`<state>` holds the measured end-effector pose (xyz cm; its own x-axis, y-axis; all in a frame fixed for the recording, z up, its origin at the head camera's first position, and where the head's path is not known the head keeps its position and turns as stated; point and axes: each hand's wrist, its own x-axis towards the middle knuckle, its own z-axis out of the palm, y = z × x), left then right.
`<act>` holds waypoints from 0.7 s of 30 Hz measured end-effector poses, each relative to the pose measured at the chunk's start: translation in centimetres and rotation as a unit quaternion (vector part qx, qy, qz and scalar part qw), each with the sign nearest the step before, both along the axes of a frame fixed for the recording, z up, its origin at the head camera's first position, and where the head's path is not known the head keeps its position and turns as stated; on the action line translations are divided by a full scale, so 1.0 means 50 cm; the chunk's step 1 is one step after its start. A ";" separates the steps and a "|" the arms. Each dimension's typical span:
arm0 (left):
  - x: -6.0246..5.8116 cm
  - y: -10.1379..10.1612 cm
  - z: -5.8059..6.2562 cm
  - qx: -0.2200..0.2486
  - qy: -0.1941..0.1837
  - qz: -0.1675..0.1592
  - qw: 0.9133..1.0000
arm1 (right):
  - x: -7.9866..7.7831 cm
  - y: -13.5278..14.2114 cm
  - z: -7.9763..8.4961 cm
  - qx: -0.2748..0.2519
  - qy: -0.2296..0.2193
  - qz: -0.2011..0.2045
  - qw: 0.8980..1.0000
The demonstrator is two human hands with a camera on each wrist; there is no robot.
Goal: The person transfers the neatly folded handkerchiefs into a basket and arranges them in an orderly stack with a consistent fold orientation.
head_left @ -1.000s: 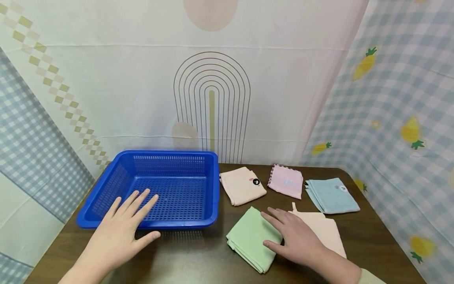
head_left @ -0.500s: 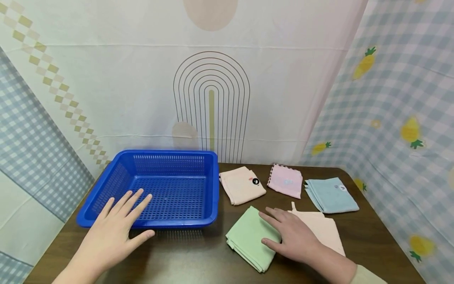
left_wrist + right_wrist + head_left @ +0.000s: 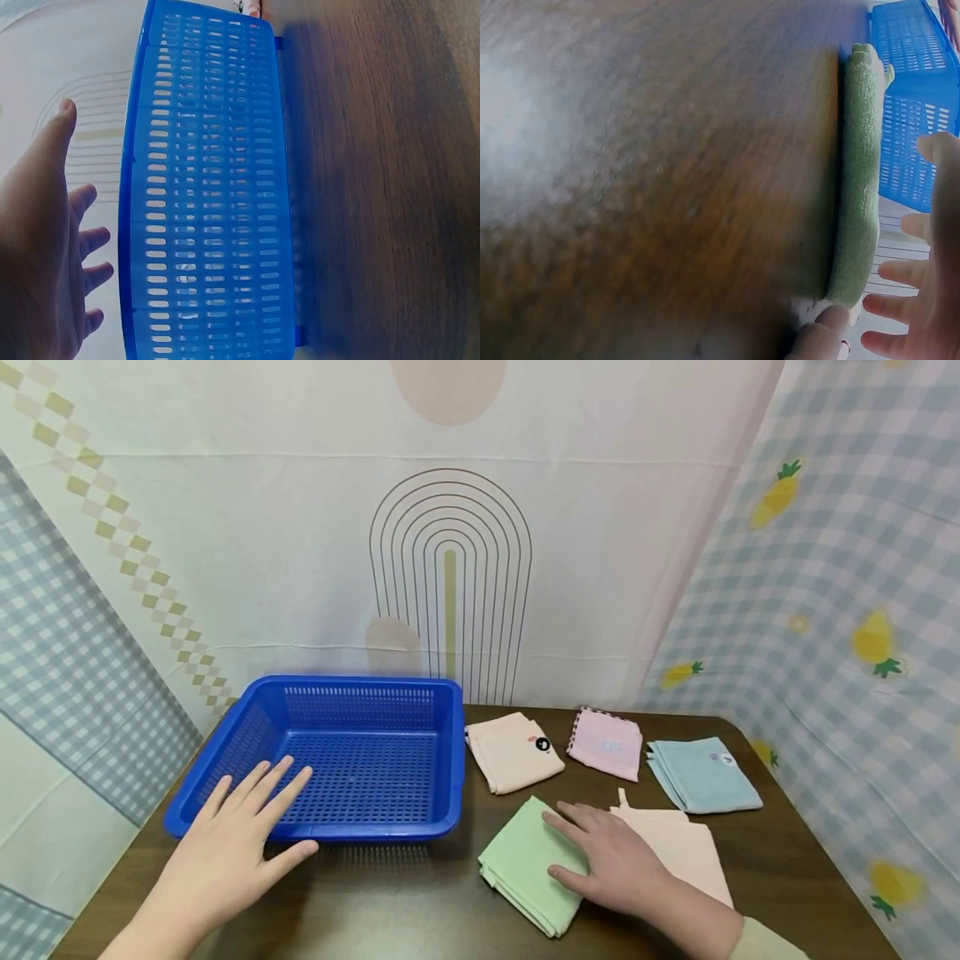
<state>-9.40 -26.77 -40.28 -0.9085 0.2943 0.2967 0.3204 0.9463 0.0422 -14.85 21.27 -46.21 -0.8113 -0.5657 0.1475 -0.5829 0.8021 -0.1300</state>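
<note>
My left hand (image 3: 221,852) hovers with spread fingers over the near left rim of a blue plastic basket (image 3: 448,777). In the left wrist view, a gap shows between that hand (image 3: 45,240) and the basket's slotted wall (image 3: 199,195). My right hand (image 3: 611,860) is held flat above the right part of a folded green towel (image 3: 528,868), fingers apart. From the right wrist, the towel's thick edge (image 3: 861,172) is seen, and the fingers stand clear of it. Beneath the right forearm lies a folded pale peach towel (image 3: 690,847), partly hidden.
A cream towel (image 3: 510,756) with a dark round patch lies right of the basket. Beyond are a pink towel (image 3: 606,747) with a checked edge and a light blue towel (image 3: 705,777). Patterned cloth hangs (image 3: 615,527) behind the dark wooden table (image 3: 375,902).
My left hand has drifted a little left and toward me. The right hand has shifted slightly left over the green towel. The basket and towels have stayed in place.
</note>
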 end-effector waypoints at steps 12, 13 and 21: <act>-0.005 -0.021 -0.011 0.010 -0.006 0.013 1.000 | -0.001 -0.009 -0.008 0.006 -0.009 -0.014 1.000; -0.006 -0.022 -0.011 0.011 -0.005 0.013 1.000 | -0.002 -0.010 -0.008 0.007 -0.010 -0.015 1.000; -0.011 -0.033 -0.009 0.010 -0.013 0.018 1.000 | -0.010 -0.020 -0.013 0.010 -0.021 -0.012 1.000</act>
<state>-9.96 -28.41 -40.74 -0.9255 0.2556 0.2795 0.2849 0.9560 0.0694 -15.33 20.29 -46.85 -0.8296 -0.5490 0.1021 -0.5583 0.8179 -0.1388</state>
